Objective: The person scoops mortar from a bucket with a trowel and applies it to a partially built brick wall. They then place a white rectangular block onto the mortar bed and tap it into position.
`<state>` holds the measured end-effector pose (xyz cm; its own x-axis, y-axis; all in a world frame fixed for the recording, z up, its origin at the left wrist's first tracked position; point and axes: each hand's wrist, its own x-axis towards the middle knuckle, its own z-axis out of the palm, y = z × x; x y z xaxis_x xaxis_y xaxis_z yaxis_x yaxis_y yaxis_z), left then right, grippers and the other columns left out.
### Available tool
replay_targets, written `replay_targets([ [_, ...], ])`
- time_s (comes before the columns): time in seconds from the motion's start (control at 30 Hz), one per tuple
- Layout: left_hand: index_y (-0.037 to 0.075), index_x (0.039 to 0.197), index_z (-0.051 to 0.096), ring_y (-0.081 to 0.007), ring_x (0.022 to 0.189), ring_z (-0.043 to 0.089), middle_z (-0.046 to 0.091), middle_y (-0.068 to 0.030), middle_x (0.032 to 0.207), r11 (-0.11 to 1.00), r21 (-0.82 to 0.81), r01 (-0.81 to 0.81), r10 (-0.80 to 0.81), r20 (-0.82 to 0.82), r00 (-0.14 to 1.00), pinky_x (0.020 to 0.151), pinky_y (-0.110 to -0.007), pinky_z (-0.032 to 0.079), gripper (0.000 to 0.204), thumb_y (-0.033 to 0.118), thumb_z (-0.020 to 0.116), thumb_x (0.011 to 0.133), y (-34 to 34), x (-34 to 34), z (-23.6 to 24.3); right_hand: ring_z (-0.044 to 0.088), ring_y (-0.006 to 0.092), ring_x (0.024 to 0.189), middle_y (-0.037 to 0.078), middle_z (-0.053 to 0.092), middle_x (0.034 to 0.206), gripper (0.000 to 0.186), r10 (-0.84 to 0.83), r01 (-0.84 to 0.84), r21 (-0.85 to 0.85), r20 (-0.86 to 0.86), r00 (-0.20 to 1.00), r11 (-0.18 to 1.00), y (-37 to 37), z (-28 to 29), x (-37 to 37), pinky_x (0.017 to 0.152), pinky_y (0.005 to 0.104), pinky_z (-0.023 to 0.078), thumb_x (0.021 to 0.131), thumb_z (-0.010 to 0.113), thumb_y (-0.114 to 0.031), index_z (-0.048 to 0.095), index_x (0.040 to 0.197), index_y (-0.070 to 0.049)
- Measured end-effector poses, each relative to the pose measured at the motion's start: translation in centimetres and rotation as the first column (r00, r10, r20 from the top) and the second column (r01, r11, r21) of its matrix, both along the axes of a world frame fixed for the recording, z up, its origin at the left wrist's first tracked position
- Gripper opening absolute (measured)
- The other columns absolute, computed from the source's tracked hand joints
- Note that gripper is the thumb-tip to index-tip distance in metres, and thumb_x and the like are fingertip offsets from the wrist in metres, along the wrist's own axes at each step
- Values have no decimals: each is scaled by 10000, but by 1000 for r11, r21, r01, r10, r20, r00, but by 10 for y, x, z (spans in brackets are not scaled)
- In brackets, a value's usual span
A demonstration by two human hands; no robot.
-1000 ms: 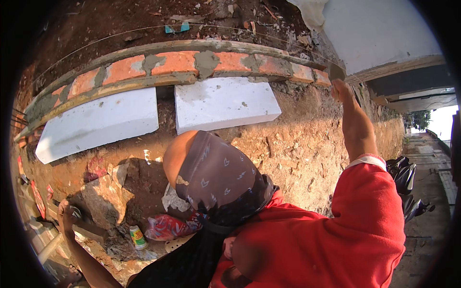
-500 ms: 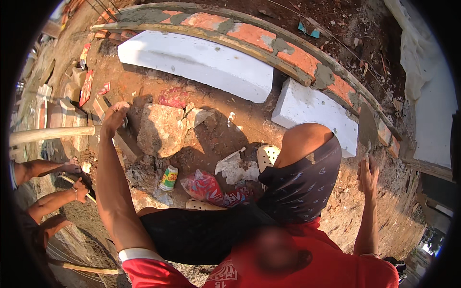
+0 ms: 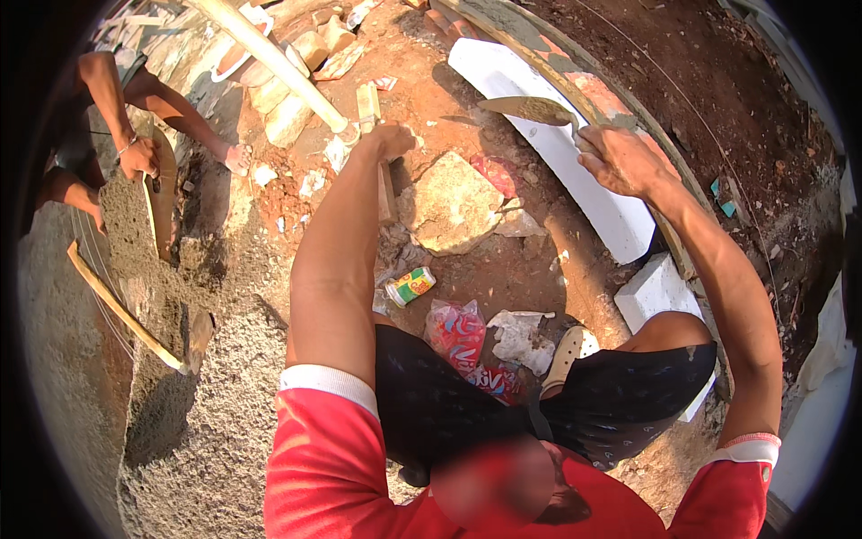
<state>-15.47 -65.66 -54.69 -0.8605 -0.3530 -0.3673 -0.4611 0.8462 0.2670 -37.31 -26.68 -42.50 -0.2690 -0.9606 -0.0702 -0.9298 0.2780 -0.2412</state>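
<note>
My right hand (image 3: 624,162) is closed round the handle of a trowel (image 3: 530,110). Its blade points left above a long white block (image 3: 561,148), beside a low row of orange bricks (image 3: 603,94) set in mortar. My left hand (image 3: 391,142) has its fingers curled over a wooden plank (image 3: 387,193); whatever they hold, if anything, is hidden. The end of a thick wooden handle (image 3: 296,76) lies close to that hand. A large pale stone (image 3: 453,205) sits on the ground between my arms.
By my feet lie a yellow-green can (image 3: 411,287), a red plastic bag (image 3: 456,334) and a crumpled white scrap (image 3: 521,341). At upper left a co-worker's hand (image 3: 139,158) grips a curved tool (image 3: 162,202). A shorter white block (image 3: 658,292) stands by my right knee.
The view has turned toward the left. My right hand has brought the trowel from the far right to over the long white block. My left hand remains closed near the plank.
</note>
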Motion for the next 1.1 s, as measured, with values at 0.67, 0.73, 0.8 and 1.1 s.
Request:
replay_targets([
  [0.67,53,996,634,-95,561,473,569,-11,719,720,638,-274,417,-82,905,470,-276,349,174,225,638,963,-3,-1,-5,741,352,945,210,751,995,216,-962,954,-226,145,232,196,202,-173,-244,747,429,587,783,744,-146,751,952,-12],
  [0.73,55,981,637,-95,544,457,568,-13,715,740,617,-267,429,-128,894,461,-279,342,169,224,634,967,-2,3,-6,744,346,948,203,755,996,236,-964,960,-151,87,251,236,214,-176,-246,763,424,585,785,736,-160,752,975,-20],
  [0.8,61,947,623,-97,537,447,563,-18,716,682,703,-202,440,-173,881,451,-286,329,177,235,649,962,-3,6,-9,746,333,903,203,751,965,245,-950,962,-48,152,274,270,204,-163,-231,732,418,578,791,716,-169,741,982,-18],
  [1.1,43,957,598,-135,626,520,569,-35,736,773,599,-208,346,-123,930,529,-315,418,317,333,722,921,-15,-2,-7,635,253,596,155,623,731,285,-740,773,99,385,551,627,82,-18,-98,529,396,509,805,588,-220,636,954,18],
])
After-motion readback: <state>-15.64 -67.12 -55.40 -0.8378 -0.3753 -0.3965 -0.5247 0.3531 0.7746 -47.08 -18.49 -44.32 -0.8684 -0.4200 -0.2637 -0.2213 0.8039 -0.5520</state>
